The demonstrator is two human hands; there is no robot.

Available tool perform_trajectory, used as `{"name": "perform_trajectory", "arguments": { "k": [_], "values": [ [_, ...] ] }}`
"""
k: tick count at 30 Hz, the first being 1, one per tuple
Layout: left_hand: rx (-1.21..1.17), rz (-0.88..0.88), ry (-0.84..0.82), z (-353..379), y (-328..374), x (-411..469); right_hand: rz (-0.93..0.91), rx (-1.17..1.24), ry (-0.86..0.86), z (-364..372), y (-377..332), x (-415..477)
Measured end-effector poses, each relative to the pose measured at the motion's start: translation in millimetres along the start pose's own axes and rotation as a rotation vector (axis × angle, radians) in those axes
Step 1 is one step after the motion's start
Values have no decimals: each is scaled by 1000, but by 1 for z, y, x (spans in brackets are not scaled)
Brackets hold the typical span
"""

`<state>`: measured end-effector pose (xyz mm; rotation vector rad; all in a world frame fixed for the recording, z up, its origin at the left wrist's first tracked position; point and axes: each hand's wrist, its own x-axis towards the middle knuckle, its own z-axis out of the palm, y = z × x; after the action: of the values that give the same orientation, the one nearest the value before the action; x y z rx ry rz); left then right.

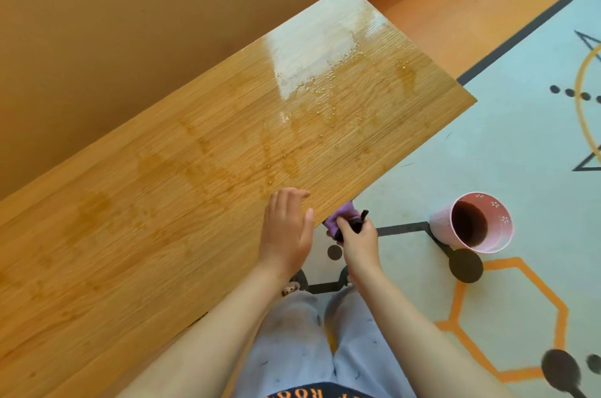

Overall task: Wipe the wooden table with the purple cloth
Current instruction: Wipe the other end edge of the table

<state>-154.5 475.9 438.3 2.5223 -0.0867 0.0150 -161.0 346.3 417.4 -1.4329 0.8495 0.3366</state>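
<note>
One purple cloth [342, 218] in right hand [360, 243], grip tight (left hand [287, 228] flat on table [162, 189]).

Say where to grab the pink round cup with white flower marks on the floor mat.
Wrap the pink round cup around its outer wall, coming from its left, the side nearest the right hand. It stands upright with no handle showing; its open mouth looks dark inside, so a level side grip seems safest.
</note>
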Motion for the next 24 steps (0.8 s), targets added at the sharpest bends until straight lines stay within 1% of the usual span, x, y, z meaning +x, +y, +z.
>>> {"name": "perform_trajectory", "arguments": {
  "k": [2,4,8,10,13,16,18,20,22,24],
  "values": [
    [18,17,-77,23,18,26,-2,-11,-18,-9,-7,8],
    [68,-5,-108,45,27,42,-29,2,1,-26,-28,24],
    [222,-72,-87,72,32,49,-103,21,80,-81,-88,83],
    [280,-70,-75,76,31,48,-116,-5,118,-108,-112,117],
    [316,-86,-64,77,31,50,-96,-30,138,-122,-120,141],
    [319,-89,-28,79,33,49,-61,-57,55,-105,-96,122],
    [301,-78,5,81,34,49,-1,-56,-59,-93,-79,97],
    [306,-78,19,81,36,50,67,-22,-158,-88,-77,87],
    [308,-87,20,80,37,50,111,45,-157,-97,-90,100],
    [315,-93,21,80,38,50,82,109,-81,-116,-113,128]
  ]
}}
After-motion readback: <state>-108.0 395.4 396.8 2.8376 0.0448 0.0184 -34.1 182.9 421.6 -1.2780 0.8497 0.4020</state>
